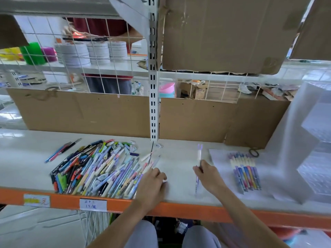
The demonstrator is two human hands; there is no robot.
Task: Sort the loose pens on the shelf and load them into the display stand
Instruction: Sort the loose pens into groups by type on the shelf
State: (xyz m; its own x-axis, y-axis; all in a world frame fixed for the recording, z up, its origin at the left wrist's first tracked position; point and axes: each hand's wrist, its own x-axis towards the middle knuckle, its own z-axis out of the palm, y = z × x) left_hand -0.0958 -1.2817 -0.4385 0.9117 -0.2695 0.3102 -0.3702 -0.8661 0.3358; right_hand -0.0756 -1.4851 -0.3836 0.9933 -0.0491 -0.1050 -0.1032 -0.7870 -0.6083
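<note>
A big heap of loose pens (96,165) in many colours lies on the white shelf (179,153), left of centre. My left hand (152,183) rests at the heap's right edge, fingers curled onto the pens there. My right hand (207,174) pinches a white and purple pen (199,158) that points away from me. A sorted row of purple and yellow pens (245,170) lies on a white sheet to the right. The translucent stepped display stand (308,144) rises at the far right.
A few thin pens (60,150) lie apart at the left. Cardboard panels (86,113) line the shelf's back behind a slotted white upright (153,104). An orange front rail (125,204) carries paper labels. A black loop (254,152) lies near the stand. Another person stands beyond the wire grid.
</note>
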